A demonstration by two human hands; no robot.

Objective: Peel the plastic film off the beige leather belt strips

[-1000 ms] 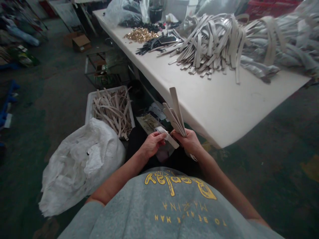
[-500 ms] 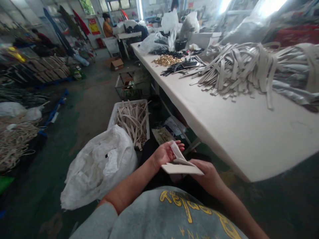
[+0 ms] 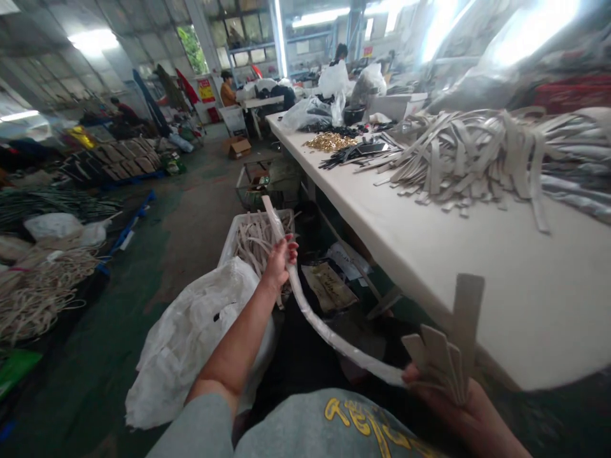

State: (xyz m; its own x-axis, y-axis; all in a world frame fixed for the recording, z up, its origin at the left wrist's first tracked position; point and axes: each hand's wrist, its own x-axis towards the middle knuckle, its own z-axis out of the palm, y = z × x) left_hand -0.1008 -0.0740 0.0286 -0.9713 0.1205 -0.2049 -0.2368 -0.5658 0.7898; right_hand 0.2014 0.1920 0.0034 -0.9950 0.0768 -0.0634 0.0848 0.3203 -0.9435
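A long, pale, shiny strip (image 3: 329, 334) curves across my lap from one hand to the other. My left hand (image 3: 280, 257) is closed around it near its far end, and a short tail sticks up past the fingers. My right hand (image 3: 465, 416) grips a bunch of flat beige straps (image 3: 442, 356) by the table's near corner. Their blunt ends fan upward, one standing taller than the others. The strip's near end meets the fingers of my right hand; whether it joins the straps is hidden.
A white table (image 3: 477, 254) stands to the right, bearing a heap of beige straps (image 3: 477, 159) and gold metal pieces (image 3: 330, 141). Left of my legs are a white sack (image 3: 191, 343) and a white crate (image 3: 229, 238) of straps. People work at the back.
My hands, close together before, have spread apart: the left forward and left, the right toward the table corner. The strip is now stretched out between them, and the view has tilted up.
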